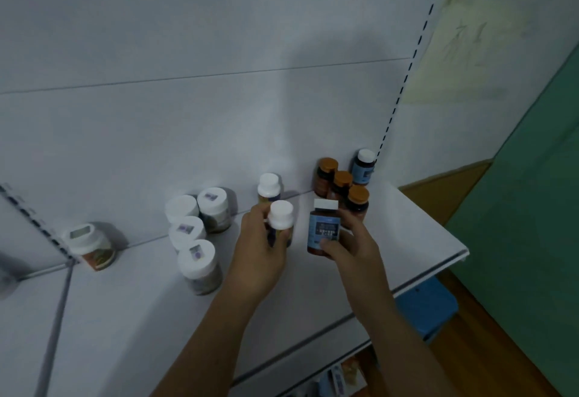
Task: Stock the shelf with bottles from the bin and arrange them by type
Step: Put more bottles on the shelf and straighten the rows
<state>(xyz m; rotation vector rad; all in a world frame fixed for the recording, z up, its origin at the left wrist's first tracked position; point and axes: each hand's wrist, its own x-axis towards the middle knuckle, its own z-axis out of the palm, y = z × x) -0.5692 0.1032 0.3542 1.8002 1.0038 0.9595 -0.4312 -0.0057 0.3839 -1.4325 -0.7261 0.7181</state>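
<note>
My left hand (258,249) grips a white-capped bottle (281,218) with a blue and yellow label, just above the white shelf (407,240). A matching white-capped bottle (268,187) stands right behind it. My right hand (351,246) holds a blue-labelled brown bottle (324,227) with a white cap, tilted slightly. Behind it stand three orange-capped brown bottles (343,185) and another blue-labelled bottle (363,167) at the back right corner. Several wide white-lidded jars (195,233) stand in a cluster to the left.
A single white-lidded jar with an orange label (89,246) stands at the far left by the shelf's upright. A blue bin (429,309) shows below the shelf's right front edge. Boxes (341,378) sit on a lower shelf. A green wall (532,208) is on the right.
</note>
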